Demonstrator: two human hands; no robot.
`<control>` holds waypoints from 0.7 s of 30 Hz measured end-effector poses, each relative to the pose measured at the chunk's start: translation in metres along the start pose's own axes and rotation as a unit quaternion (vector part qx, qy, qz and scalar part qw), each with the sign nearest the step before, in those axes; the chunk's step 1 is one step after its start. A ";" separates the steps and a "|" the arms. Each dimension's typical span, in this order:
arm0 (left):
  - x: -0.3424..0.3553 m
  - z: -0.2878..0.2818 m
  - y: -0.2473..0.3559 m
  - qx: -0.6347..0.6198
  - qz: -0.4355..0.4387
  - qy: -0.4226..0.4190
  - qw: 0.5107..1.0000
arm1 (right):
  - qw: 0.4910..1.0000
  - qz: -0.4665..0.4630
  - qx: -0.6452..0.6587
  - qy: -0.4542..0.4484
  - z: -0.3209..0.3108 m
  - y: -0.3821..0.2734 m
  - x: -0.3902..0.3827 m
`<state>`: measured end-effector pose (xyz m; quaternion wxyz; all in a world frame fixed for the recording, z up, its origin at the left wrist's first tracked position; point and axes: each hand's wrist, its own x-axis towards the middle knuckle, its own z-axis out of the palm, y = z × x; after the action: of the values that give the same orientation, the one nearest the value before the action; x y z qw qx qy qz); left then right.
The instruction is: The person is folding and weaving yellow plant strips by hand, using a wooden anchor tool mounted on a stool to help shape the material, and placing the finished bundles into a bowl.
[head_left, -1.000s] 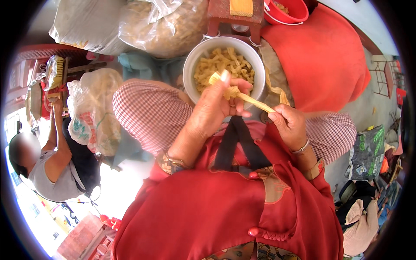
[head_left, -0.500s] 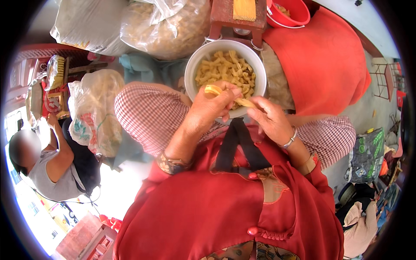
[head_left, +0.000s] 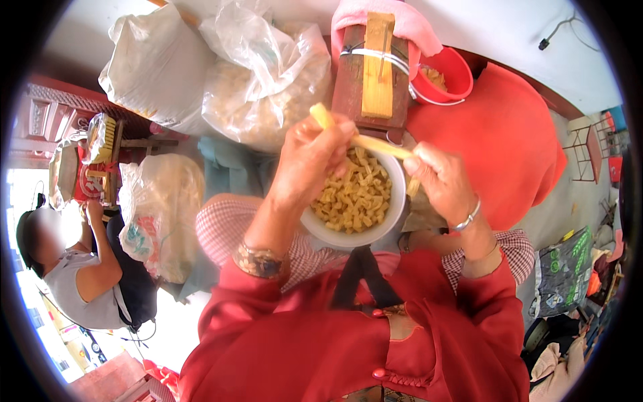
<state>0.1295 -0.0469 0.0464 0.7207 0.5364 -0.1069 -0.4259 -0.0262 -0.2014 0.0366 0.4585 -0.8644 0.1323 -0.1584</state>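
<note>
A long pale-yellow strip [head_left: 378,145], its exact kind unclear, stretches between my hands above a white bowl [head_left: 351,239]. My left hand [head_left: 305,161] is closed around it, and one end sticks up past the knuckles. With thumb and fingers my right hand [head_left: 445,186] pinches the other end, where a short piece hangs below the fingers. Inside the bowl lie many similar yellow-brown pieces [head_left: 355,201]. Just beyond my hands is a dark red stool [head_left: 348,87] with a yellow wooden block [head_left: 376,74] strapped on top; a thin metal pin appears to stand on it.
A pink towel [head_left: 395,17] drapes the stool's far end. Beside it stand a red bucket [head_left: 462,74] and red cloth [head_left: 492,147]. Filled bags [head_left: 258,100] stand far left, with another plastic bag [head_left: 161,221] nearer. A seated person [head_left: 84,275] is at the left.
Both hands have risen and moved away from me, from over the bowl toward the stool, still holding the strip. The view has tilted up, showing more of the stool and wooden block.
</note>
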 end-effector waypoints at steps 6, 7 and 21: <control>0.077 0.028 0.037 0.125 0.166 -0.018 0.978 | 0.984 -0.047 -0.147 0.092 -0.042 0.007 0.076; 0.088 0.028 0.036 0.150 0.189 -0.012 0.970 | 0.980 -0.053 -0.163 0.099 -0.043 0.010 0.086; 0.011 -0.047 -0.067 0.488 0.091 0.126 0.859 | 0.996 0.029 0.080 0.010 0.013 0.040 -0.018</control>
<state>0.1312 -0.0274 -0.0340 0.4091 0.8564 -0.2582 -0.1802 -0.0407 -0.2068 -0.0058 0.5294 -0.8189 0.1488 -0.1641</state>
